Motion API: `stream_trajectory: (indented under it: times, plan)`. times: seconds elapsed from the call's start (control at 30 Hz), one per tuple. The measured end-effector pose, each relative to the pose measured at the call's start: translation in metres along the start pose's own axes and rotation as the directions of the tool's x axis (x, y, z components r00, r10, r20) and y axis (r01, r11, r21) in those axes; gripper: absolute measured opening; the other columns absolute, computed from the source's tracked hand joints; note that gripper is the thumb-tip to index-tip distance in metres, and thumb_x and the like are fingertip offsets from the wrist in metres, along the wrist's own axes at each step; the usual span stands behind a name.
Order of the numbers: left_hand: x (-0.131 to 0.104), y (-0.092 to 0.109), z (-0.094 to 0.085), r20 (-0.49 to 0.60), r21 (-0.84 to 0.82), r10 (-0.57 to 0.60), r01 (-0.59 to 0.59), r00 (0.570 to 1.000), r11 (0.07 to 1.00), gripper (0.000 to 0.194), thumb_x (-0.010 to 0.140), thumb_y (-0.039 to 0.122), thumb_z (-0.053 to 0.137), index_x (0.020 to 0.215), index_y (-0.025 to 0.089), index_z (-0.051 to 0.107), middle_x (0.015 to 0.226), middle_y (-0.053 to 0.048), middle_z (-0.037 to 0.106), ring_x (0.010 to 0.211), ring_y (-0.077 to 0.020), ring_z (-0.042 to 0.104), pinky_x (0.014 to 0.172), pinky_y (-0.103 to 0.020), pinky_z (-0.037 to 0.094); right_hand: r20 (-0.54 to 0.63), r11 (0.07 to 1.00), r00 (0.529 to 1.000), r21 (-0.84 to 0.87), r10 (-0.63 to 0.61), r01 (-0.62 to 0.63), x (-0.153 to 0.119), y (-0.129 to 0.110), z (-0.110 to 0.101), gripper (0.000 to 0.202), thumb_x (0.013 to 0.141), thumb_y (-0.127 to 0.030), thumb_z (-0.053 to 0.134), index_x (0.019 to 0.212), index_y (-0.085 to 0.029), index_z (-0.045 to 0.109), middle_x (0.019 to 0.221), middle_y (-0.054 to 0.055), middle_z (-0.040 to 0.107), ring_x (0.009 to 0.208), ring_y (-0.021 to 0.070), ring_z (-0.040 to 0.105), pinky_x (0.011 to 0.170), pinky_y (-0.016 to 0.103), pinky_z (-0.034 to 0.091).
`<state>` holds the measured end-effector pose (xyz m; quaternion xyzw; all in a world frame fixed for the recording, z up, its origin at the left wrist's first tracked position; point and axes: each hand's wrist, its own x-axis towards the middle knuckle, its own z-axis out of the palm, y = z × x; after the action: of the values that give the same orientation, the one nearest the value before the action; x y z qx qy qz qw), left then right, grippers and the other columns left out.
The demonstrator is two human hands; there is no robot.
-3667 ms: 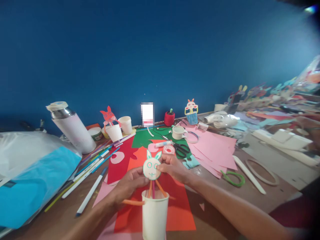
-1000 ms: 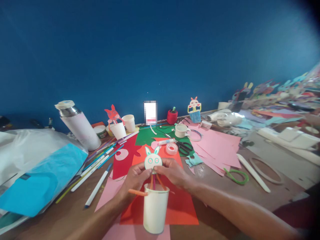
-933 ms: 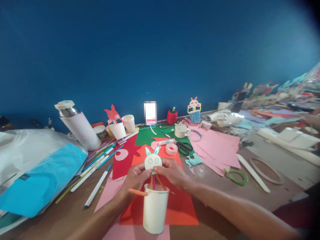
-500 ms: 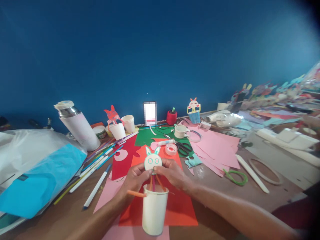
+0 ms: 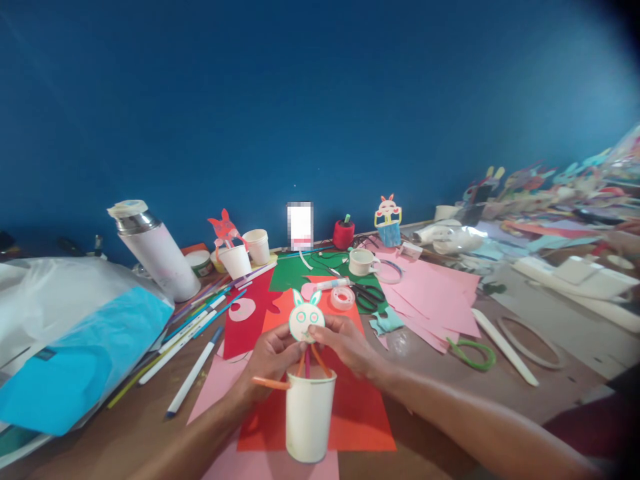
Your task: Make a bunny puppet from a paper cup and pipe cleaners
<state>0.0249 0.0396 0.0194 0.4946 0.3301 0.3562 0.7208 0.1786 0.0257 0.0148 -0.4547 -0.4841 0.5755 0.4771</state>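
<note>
A round white paper bunny face (image 5: 301, 328) with green-edged ears and eyes is pinched at its lower edge between both hands. My left hand (image 5: 274, 355) grips its left side, thumb just below the chin. From the right, my right hand (image 5: 349, 347) holds it with the thumb lying over the mouth area. Orange pipe cleaners (image 5: 323, 360) and a magenta stick (image 5: 308, 365) run from under the face into a white paper cup (image 5: 309, 419). Another orange pipe cleaner (image 5: 270, 383) pokes out from the cup's left side. The cup is upright above orange paper (image 5: 357, 413).
Scissors (image 5: 369, 297), a tape roll (image 5: 343, 298) and a ceramic mug (image 5: 361, 263) lie beyond my hands. Markers (image 5: 193, 380) and a flask (image 5: 163, 257) are at left. Pink sheets (image 5: 435, 293) and a green pipe cleaner loop (image 5: 473, 357) lie right.
The bunny face and cup have risen slightly, and the face now turns more squarely toward me. My right thumb has shifted up onto the face's mouth area.
</note>
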Motion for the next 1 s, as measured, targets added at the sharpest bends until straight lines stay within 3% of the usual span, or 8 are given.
stream_trajectory:
  times: [0.47, 0.67, 1.0]
  plan:
    - [0.0004, -0.0012, -0.0003, 0.004, -0.002, 0.018, -0.018, 1.000, 1.000, 0.032, 0.066, 0.025, 0.067, 0.096, 0.014, 0.063, 0.087, -0.007, 0.069, 0.079, -0.0190, 0.063, 0.075, -0.028, 0.045, -0.004, 1.000, 1.000, -0.024, -0.009, 0.008, -0.0004, 0.0007, 0.0015, 0.019, 0.072, -0.031, 0.057, 0.073, -0.013, 0.064, 0.065, 0.000, 0.057, 0.061, 0.0108, 0.048, 0.059, 0.023, 0.037]
    - [0.0019, 0.0005, -0.0033, -0.078, 0.052, 0.036, -0.032, 0.996, 0.998, 0.029, 0.069, 0.031, 0.064, 0.092, 0.013, 0.064, 0.083, -0.007, 0.067, 0.077, -0.0180, 0.060, 0.073, -0.028, 0.045, 0.004, 0.997, 0.999, -0.067, -0.041, 0.041, -0.0002, 0.0028, 0.0025, 0.021, 0.072, -0.032, 0.056, 0.067, -0.012, 0.061, 0.059, -0.002, 0.051, 0.056, 0.0083, 0.041, 0.054, 0.020, 0.033]
    - [0.0041, -0.0017, -0.0081, -0.177, 0.105, 0.003, 0.015, 0.984, 0.994, 0.020, 0.067, 0.030, 0.065, 0.072, 0.011, 0.063, 0.060, -0.001, 0.058, 0.058, -0.0099, 0.050, 0.057, -0.021, 0.041, 0.062, 0.999, 0.998, -0.032, 0.000, 0.002, -0.0036, 0.0009, 0.0091, 0.021, 0.070, -0.034, 0.060, 0.073, -0.013, 0.063, 0.065, -0.001, 0.056, 0.062, 0.0109, 0.049, 0.059, 0.022, 0.037]
